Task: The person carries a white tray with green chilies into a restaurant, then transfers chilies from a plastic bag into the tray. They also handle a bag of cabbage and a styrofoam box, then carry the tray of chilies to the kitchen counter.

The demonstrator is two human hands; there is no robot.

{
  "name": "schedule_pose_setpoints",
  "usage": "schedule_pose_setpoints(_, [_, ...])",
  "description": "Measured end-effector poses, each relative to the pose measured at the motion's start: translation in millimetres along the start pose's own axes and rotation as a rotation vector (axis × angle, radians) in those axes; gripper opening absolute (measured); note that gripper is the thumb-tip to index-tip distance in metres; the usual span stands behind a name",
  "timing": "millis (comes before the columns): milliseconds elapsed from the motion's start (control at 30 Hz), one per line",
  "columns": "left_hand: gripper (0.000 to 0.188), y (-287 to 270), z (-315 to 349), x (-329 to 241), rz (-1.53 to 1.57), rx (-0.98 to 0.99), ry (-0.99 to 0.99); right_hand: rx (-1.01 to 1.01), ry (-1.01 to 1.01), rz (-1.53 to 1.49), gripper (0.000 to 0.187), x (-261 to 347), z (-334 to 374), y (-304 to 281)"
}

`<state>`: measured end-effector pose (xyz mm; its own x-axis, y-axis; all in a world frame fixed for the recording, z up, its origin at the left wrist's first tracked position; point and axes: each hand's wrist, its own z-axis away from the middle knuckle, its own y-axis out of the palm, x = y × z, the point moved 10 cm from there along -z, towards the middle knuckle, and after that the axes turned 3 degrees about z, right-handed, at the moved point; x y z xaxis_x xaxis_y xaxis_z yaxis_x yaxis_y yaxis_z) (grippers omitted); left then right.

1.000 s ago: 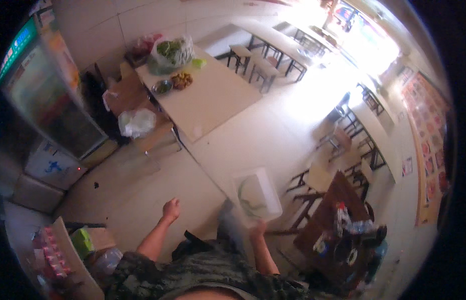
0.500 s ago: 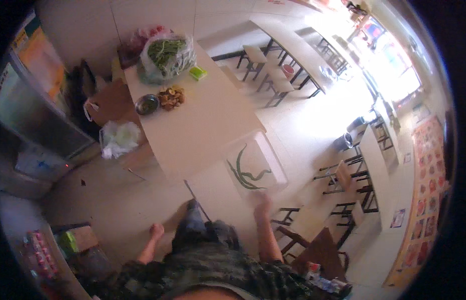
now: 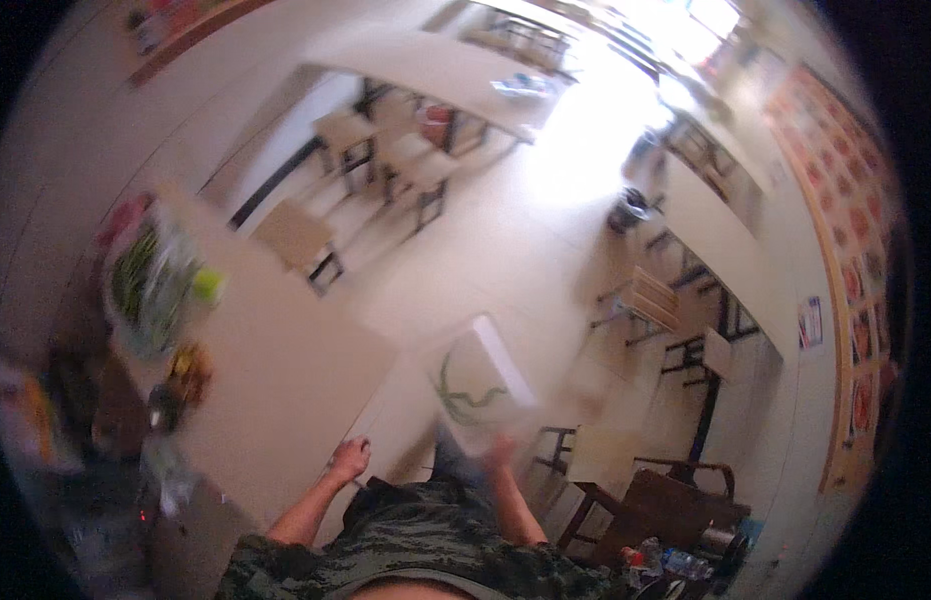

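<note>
My right hand [image 3: 499,452] grips the near edge of a white rectangular tray [image 3: 502,352], holding it out over the floor beside the table. Several long green beans [image 3: 451,378] lie curved in the tray. My left hand [image 3: 351,458] is closed at the near edge of the pale table [image 3: 285,350]; whatever its fingers hold, if anything, is hidden. Over at the table's left end sits a clear plastic bag of green beans [image 3: 140,280], with a bright green box [image 3: 207,285] next to it. A blurred yellow-brown heap [image 3: 190,372] and a small metal bowl [image 3: 165,408] are closer to me.
Stools [image 3: 293,238] stand beyond the table, and a long table [image 3: 445,75] runs along the far wall. To the right are more tables and a slatted stool [image 3: 649,298]. A dark brown chair [image 3: 675,505] with bottles is close at my right. A dark bin [image 3: 630,210] stands farther off.
My view has swung to the right, so the table now shows farther left. The tray has moved along in my right hand. My left hand has come up to the table's edge.
</note>
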<state>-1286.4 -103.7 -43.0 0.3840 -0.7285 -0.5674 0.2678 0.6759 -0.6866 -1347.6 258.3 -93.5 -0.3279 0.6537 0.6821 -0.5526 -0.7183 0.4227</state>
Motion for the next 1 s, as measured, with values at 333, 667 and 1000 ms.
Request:
schedule_pose_setpoints(333, [0.028, -40, -262, -249, 0.097, 0.045, 0.011, -0.025, -0.257, 0.253, 0.029, 338, -233, 136])
schedule_pose_setpoints(667, [0.027, -30, -664, -437, 0.144, 0.259, 0.052, -0.162, -0.454, 0.295, 0.019, 508, -528, 248])
schedule_pose_setpoints(1000, [0.02, -85, -957, -899, 0.131, 0.365, 0.548, -0.007, -0.448, -0.072, 0.029, 722, -768, 343])
